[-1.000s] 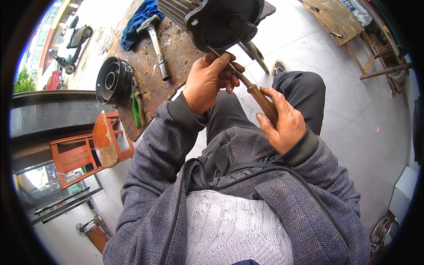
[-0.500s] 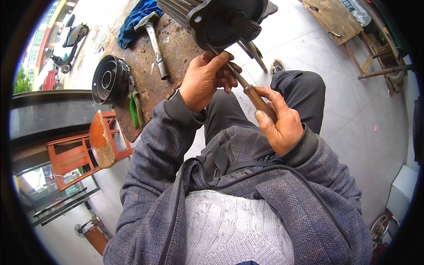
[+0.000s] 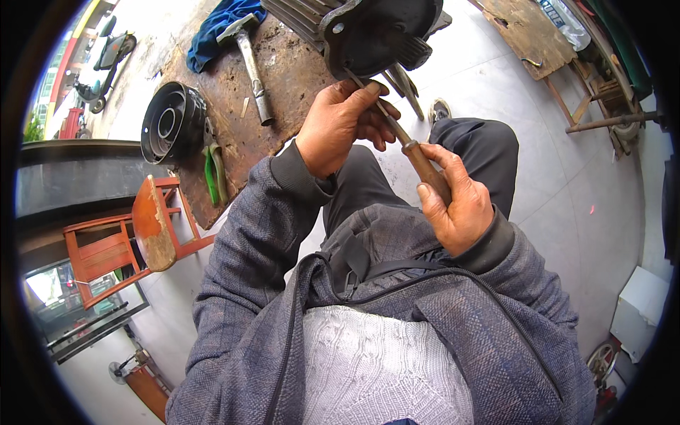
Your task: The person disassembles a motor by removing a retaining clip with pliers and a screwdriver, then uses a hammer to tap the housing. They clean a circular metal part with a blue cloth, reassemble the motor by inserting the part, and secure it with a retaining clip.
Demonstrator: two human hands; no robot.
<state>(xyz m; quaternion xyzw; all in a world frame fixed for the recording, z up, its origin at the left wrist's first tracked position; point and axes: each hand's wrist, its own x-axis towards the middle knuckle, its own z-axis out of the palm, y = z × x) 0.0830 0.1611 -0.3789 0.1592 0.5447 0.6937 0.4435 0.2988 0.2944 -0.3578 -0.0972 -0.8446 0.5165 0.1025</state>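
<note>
My left hand (image 3: 347, 120) pinches the thin metal shaft of a screwdriver just below a dark, finned motor housing (image 3: 375, 39), whose end plate carries a splined shaft. The shaft's tip touches the plate's lower-left edge. My right hand (image 3: 457, 202) grips the screwdriver's wooden handle (image 3: 425, 166) lower down. The housing rests at the far end of a stained workbench (image 3: 283, 78). Left of it lie a hammer (image 3: 251, 78) and a blue cloth (image 3: 212, 35). A round black cover (image 3: 170, 124) and green-handled pliers (image 3: 212, 177) sit on the bench's left part.
A red wooden chair (image 3: 99, 255) stands at the left. Outside, a scooter (image 3: 110, 57) is parked on pavement. A worn wooden bench (image 3: 528, 35) is at the upper right, with a white box (image 3: 637, 312) lower right. My knee (image 3: 482, 156) is below the workbench's right side.
The housing appears slightly farther right in view, while the bench items and chair appear a little farther left. Both my hands keep their grip on the screwdriver, shifted slightly rightward.
</note>
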